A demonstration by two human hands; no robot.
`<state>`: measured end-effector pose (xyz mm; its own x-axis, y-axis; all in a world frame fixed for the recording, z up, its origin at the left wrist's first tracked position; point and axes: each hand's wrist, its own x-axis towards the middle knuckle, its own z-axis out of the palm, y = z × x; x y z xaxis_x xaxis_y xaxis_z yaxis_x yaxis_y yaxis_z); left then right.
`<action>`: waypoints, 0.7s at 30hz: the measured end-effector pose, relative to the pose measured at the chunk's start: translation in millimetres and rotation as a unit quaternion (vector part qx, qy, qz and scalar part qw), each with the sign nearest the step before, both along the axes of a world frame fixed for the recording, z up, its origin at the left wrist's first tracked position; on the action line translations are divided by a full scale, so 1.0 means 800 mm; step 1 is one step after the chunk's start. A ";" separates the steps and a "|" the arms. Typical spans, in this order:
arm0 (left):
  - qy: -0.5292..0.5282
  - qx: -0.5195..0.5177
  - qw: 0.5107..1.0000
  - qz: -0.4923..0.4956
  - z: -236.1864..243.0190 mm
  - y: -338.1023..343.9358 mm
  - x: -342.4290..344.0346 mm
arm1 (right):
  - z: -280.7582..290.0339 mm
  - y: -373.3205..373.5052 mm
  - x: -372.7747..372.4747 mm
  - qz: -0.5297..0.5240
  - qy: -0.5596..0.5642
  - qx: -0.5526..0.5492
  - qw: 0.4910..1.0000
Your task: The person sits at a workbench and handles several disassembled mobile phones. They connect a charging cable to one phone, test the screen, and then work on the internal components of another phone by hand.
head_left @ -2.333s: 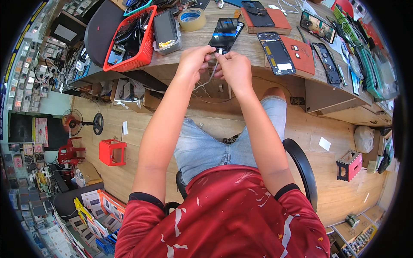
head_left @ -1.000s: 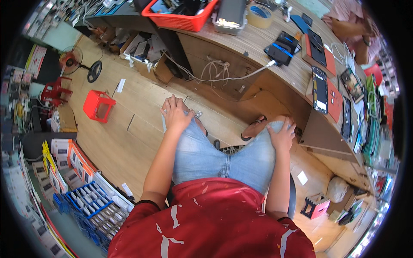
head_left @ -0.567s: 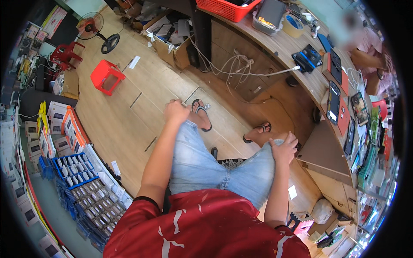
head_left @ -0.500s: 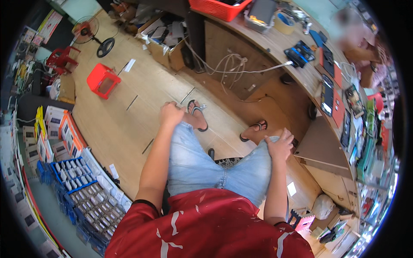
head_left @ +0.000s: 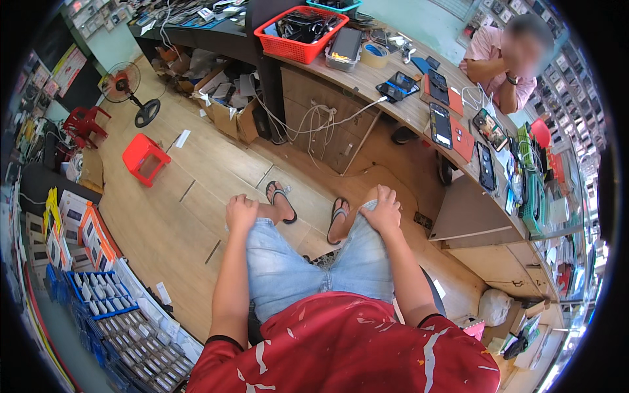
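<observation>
Your left hand (head_left: 242, 211) rests over left knee, fingers bent downward, tips hidden; can't tell if they grip. Your right hand (head_left: 384, 213) lies on right knee, fingers loosely spread, holding nothing. Denim shorts (head_left: 282, 265) cover your thighs, hems beneath your hands. Dark phone (head_left: 398, 86) lies near front edge of desk (head_left: 360, 73), well apart from both hands; white cable (head_left: 350, 118) ends at its corner. Red basket (head_left: 288, 49) stands farther left. Person in pink shirt (head_left: 481, 49) is across desk.
</observation>
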<state>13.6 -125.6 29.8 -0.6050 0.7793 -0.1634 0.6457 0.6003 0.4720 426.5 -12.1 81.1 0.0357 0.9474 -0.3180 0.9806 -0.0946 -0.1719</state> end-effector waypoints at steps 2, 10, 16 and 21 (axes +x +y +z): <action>0.036 0.028 0.999 0.008 -0.015 -0.032 0.002 | -0.009 0.004 -0.006 0.018 0.009 -0.009 1.000; 0.041 0.062 0.996 0.039 0.037 -0.164 0.024 | -0.006 0.005 -0.042 0.035 -0.002 -0.033 0.999; 0.061 -0.060 0.987 0.136 0.057 -0.181 0.020 | 0.006 0.007 -0.080 0.050 -0.021 -0.044 0.998; 0.031 -0.116 0.966 0.228 0.027 -0.221 -0.019 | 0.004 -0.006 -0.109 0.113 -0.067 -0.052 0.990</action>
<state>-1.9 -302.8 51.6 -0.8908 0.3769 -0.2539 0.3129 0.9138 0.2588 339.3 -17.0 84.1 -0.1260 0.8978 -0.4220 0.9919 0.1201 -0.0406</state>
